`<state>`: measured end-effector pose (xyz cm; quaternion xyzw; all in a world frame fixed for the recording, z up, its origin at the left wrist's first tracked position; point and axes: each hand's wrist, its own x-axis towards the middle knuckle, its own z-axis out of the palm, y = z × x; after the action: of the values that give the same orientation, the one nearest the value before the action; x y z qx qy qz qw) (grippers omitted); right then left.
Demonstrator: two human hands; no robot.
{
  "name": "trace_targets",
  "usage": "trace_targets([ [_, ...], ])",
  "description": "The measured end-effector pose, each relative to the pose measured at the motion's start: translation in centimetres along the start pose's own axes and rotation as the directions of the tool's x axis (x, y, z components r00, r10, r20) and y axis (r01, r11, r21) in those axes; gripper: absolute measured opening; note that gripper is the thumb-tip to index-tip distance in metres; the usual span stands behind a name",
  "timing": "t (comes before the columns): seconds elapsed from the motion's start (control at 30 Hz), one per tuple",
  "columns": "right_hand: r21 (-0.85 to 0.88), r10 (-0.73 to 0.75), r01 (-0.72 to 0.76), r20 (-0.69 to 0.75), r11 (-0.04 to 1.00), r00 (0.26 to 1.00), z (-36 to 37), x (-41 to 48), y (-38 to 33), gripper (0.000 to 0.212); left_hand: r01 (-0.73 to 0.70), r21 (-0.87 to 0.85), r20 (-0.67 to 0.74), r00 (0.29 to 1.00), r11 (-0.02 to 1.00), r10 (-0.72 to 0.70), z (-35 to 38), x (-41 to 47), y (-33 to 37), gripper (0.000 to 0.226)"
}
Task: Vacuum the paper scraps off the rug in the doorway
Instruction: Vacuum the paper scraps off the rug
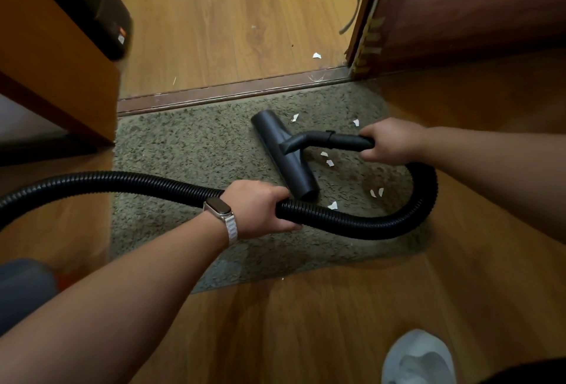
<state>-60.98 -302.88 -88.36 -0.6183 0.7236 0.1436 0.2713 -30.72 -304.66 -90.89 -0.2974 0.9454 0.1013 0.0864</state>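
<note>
A person's left hand [260, 209], a watch [218, 208] on its wrist, curls its fingers around a black ribbed hose [137, 181] over a green rug [190, 150]. The right hand [390, 140] grips the stiff tube joined to the wide nozzle [284, 153], which rests on the rug near the threshold [214, 94]. White paper scraps [330, 163] lie on the rug right of the nozzle.
</note>
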Motion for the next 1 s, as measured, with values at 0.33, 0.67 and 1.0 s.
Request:
trace_targets([
  [0.33,0.154,0.169,-0.167,0.004,0.974,0.986,-0.3,-2.0,4.4,0.021,0.017,-0.046,-0.035,0.999,0.999,-0.019,0.1,0.5,0.6,0.058],
  [0.67,0.209,0.385,-0.386,0.046,0.898,0.922,1.9,-5.6,11.4,0.039,-0.030,-0.071,-0.057,0.998,0.997,0.026,0.7,3.3,4.4,0.060],
  [1.0,0.153,0.260,-0.260,0.024,0.953,0.965,2.2,-3.9,9.1,0.025,-0.049,-0.056,-0.036,0.998,0.997,0.048,1.6,3.2,4.2,0.063],
])
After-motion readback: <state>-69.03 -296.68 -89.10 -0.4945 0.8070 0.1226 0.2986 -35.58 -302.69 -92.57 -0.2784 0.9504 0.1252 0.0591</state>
